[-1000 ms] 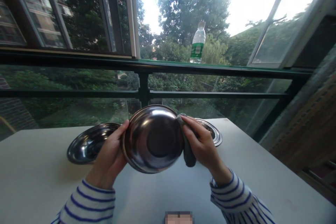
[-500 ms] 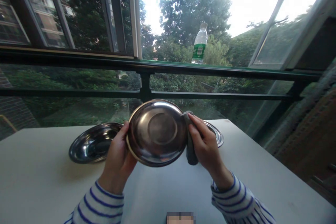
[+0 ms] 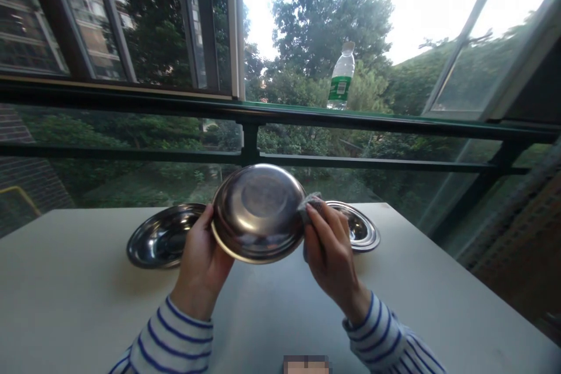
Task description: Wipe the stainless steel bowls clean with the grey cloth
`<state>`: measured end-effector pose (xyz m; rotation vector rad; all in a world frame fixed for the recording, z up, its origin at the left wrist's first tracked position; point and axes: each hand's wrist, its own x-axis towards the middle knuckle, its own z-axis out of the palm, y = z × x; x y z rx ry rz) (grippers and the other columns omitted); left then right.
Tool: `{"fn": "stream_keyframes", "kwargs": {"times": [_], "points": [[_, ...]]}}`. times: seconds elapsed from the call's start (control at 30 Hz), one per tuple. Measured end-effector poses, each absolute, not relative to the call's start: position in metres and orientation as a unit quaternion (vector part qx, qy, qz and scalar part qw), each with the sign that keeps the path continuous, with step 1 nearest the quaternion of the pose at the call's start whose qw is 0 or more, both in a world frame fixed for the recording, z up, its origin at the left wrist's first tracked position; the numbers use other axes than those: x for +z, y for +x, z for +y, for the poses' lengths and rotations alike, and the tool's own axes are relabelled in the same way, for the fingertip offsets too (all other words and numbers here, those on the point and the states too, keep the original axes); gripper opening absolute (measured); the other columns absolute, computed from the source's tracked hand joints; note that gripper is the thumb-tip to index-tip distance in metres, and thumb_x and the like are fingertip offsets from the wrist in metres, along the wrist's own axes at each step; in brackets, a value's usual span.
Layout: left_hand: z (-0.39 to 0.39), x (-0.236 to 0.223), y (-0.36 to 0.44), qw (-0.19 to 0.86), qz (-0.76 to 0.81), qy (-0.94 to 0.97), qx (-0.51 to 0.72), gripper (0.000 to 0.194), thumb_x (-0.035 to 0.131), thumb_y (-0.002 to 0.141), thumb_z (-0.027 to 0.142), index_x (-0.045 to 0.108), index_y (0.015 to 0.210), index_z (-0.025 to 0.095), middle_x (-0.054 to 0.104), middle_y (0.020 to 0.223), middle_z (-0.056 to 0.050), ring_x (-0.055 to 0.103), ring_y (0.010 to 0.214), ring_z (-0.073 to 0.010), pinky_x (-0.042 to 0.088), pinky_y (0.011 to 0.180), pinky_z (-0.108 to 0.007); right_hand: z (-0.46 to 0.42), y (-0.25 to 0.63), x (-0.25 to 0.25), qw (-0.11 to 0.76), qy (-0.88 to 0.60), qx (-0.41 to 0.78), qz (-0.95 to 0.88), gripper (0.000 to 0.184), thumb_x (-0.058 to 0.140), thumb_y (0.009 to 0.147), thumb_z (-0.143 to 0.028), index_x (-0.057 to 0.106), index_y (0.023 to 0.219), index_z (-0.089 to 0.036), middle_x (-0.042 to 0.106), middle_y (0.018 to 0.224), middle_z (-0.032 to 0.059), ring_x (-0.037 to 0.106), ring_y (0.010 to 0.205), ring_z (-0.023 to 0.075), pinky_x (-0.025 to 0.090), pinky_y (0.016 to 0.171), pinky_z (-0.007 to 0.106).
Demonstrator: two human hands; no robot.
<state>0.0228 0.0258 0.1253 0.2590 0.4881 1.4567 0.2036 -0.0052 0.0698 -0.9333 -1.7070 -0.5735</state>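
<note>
A shiny steel bowl (image 3: 263,204) is held up above the table, its rounded underside towards me. My left hand (image 3: 202,263) grips the bowl's left rim, thumb on the near side and the other fingers hidden behind. On the opposite side, my right hand (image 3: 331,251) is closed around a grey cloth (image 3: 310,205), which presses against the bowl's right edge. Behind my left hand a larger steel bowl (image 3: 160,239) lies on the table, partly covered by that hand. Another steel dish with a wide rim (image 3: 368,236) lies behind my right hand.
The white table (image 3: 263,315) reaches to a dark green railing (image 3: 298,115) with glass below it. On the ledge past the railing stands a clear plastic bottle with a green label (image 3: 340,86). Window frames and trees are beyond.
The held bowl has tilted, its lower rim now higher. My right hand and the cloth have moved inward over its right edge, uncovering more of the right dish. The view has shifted slightly.
</note>
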Motion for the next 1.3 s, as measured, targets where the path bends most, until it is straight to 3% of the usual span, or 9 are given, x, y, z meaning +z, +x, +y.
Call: {"fn": "stream_keyframes", "kwargs": {"times": [0.13,0.33,0.57,0.77,1.07,1.3], "points": [[0.030,0.121,0.022,0.712,0.213,0.104,0.661,0.038,0.031,0.091,0.019,0.055,0.119,0.008,0.073,0.077,-0.008,0.067,0.082,-0.0183,0.051,0.081,-0.030,-0.008,0.195,0.062,0.500,-0.376,-0.249,-0.739,0.051,0.048,0.082,-0.008,0.042,0.131,-0.022,0.047,0.128,0.0130,0.045,0.111,0.0265,0.045,0.087,0.046],[0.030,0.114,0.025,0.712,0.213,0.121,0.658,0.037,0.032,0.091,0.019,0.056,0.117,0.008,0.073,0.081,-0.010,0.068,0.078,-0.0171,0.051,0.081,-0.031,-0.021,0.177,0.056,0.381,-0.291,-0.325,-0.815,0.035,0.059,0.080,-0.017,0.059,0.114,-0.026,0.052,0.128,0.0010,0.049,0.106,0.0208,0.045,0.087,0.038],[0.024,0.116,0.033,0.717,0.212,0.094,0.657,0.036,0.032,0.091,0.016,0.057,0.115,0.006,0.073,0.080,-0.010,0.067,0.080,-0.0153,0.050,0.082,-0.027,-0.021,0.188,0.067,0.421,-0.351,-0.286,-0.786,0.037,0.054,0.081,-0.009,0.056,0.116,-0.022,0.053,0.127,0.0058,0.048,0.106,0.0218,0.042,0.087,0.041],[0.015,0.109,0.047,0.728,0.239,0.115,0.632,0.028,0.041,0.089,0.019,0.065,0.099,0.008,0.072,0.081,-0.008,0.067,0.077,-0.0147,0.052,0.079,-0.026,-0.028,0.178,0.072,0.335,-0.292,-0.337,-0.830,0.024,0.052,0.085,-0.015,0.062,0.105,-0.023,0.057,0.122,-0.0010,0.049,0.103,0.0180,0.039,0.088,0.038],[0.005,0.107,0.054,0.738,0.228,0.172,0.611,0.025,0.042,0.088,0.018,0.066,0.086,0.010,0.071,0.081,-0.008,0.066,0.081,-0.0156,0.052,0.078,-0.026,-0.025,0.183,0.076,0.339,-0.320,-0.319,-0.825,0.028,0.053,0.084,-0.015,0.060,0.111,-0.021,0.053,0.127,-0.0002,0.046,0.106,0.0207,0.038,0.091,0.040],[-0.003,0.097,0.062,0.770,0.197,0.247,0.555,0.024,0.049,0.085,0.022,0.064,0.096,0.008,0.070,0.091,-0.011,0.064,0.091,-0.0202,0.050,0.082,-0.030,-0.031,0.186,0.087,0.355,-0.376,-0.287,-0.806,0.032,0.049,0.086,-0.017,0.056,0.117,-0.021,0.051,0.129,0.0017,0.044,0.108,0.0227,0.038,0.090,0.040]]}}
